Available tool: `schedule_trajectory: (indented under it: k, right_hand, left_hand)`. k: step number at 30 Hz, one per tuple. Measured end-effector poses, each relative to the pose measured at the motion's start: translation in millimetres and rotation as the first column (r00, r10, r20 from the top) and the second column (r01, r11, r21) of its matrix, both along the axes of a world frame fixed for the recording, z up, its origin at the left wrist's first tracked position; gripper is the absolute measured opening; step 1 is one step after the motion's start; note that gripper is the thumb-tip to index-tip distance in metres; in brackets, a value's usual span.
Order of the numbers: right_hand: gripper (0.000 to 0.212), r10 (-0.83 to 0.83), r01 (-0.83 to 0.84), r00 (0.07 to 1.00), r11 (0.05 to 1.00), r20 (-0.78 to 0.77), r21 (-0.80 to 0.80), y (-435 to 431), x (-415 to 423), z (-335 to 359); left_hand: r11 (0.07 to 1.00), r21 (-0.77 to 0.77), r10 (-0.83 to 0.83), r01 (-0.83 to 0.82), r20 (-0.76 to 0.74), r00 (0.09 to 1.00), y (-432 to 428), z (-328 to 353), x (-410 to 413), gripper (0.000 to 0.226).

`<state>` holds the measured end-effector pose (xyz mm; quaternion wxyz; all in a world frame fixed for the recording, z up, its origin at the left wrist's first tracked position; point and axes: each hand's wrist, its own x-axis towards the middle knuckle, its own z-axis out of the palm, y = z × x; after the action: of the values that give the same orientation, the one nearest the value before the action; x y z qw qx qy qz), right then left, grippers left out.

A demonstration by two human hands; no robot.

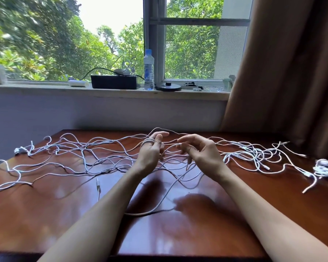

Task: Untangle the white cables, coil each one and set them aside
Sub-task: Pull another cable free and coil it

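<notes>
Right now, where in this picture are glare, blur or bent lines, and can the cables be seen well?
In the head view, daylight puts pale glare patches on the glossy table; the trees at upper left are blurred; the windowsill bends slightly from the wide lens; the left hand and right hand throw dark shadows on the wood, yet the white cables are sharp.

Glossy reddish wooden table [45, 224] below a daylit window [110, 35]; brown curtain [292, 72] right; pale wall [102, 112]
</notes>
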<state>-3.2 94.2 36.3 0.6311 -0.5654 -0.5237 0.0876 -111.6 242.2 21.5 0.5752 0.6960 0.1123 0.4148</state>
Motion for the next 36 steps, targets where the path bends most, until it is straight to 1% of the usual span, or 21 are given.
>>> schedule_trajectory:
  k: [4,7,10,13,16,18,21,23,24,27,29,31,33,36]
  right_hand:
    - [0.015,0.027,-0.024,0.988,1.000,-0.150,0.018,0.4,-1.4,1.8]
    - [0.014,0.015,-0.010,0.978,1.000,-0.206,0.022,0.7,-1.1,3.5]
    - [0.014,-0.015,0.020,0.986,0.999,-0.166,0.031,0.3,1.3,4.9]
    - [0.016,-0.023,0.026,0.993,0.999,-0.114,0.025,-1.2,1.5,5.0]
    - [0.016,-0.003,0.004,0.997,1.000,-0.081,0.018,-4.2,2.3,6.0]
    - [0.020,0.010,-0.009,0.997,1.000,-0.071,0.004,-6.4,3.1,6.5]
    - [0.023,-0.002,0.002,1.000,1.000,-0.010,-0.018,-6.1,3.3,5.7]
    - [0.018,-0.038,0.039,0.998,0.999,0.042,-0.030,-3.9,4.1,3.3]
    - [0.016,-0.068,0.070,0.996,0.997,0.066,-0.032,-2.4,5.4,1.6]
    - [0.014,-0.220,0.226,0.961,0.974,0.168,-0.017,-0.1,11.9,-1.2]
    - [0.013,-0.310,0.323,0.918,0.946,0.248,-0.013,-0.4,18.6,-2.5]
    - [0.016,-0.352,0.379,0.879,0.925,0.321,-0.023,-0.6,24.6,-4.0]
    - [0.014,-0.339,0.371,0.878,0.928,0.338,-0.031,-0.6,27.1,-5.3]
    - [0.007,-0.247,0.272,0.930,0.961,0.273,-0.058,1.0,26.2,-5.8]
  left_hand:
    - [1.000,0.027,-0.013,0.014,-0.047,0.999,-5.4,1.2,-1.7,0.032]
    - [0.998,0.052,-0.026,0.030,-0.080,0.996,-6.4,-0.4,-1.7,0.034]
    - [0.992,0.067,-0.098,0.105,-0.101,0.990,-5.3,-4.2,-1.2,0.036]
    - [0.976,0.115,-0.165,0.186,-0.172,0.971,-4.9,-3.9,-4.5,0.029]
    - [0.949,0.275,-0.083,0.158,-0.265,0.961,-1.1,-7.7,-6.2,0.021]
    - [0.938,0.333,0.003,0.092,-0.275,0.961,2.4,-12.4,-4.0,0.020]
    - [0.914,0.401,0.172,-0.057,-0.256,0.951,6.3,-12.6,-1.6,0.033]
    - [0.908,0.412,0.199,-0.079,-0.257,0.946,7.4,-11.6,-1.3,0.039]
    - [0.921,0.386,0.168,-0.060,-0.252,0.953,5.4,-9.5,-2.4,0.040]
    - [0.980,0.196,-0.003,0.043,-0.202,0.979,-1.4,-4.0,-5.4,0.046]
    - [0.990,0.096,-0.084,0.102,-0.182,0.980,-4.6,-0.5,-8.6,0.054]
    - [0.989,0.022,-0.141,0.147,-0.184,0.973,-5.0,0.6,-9.2,0.058]
    - [0.980,-0.062,-0.198,0.190,-0.176,0.964,-6.2,2.0,-9.1,0.059]
    - [0.942,-0.223,-0.285,0.251,-0.133,0.949,-6.5,5.3,-10.8,0.059]
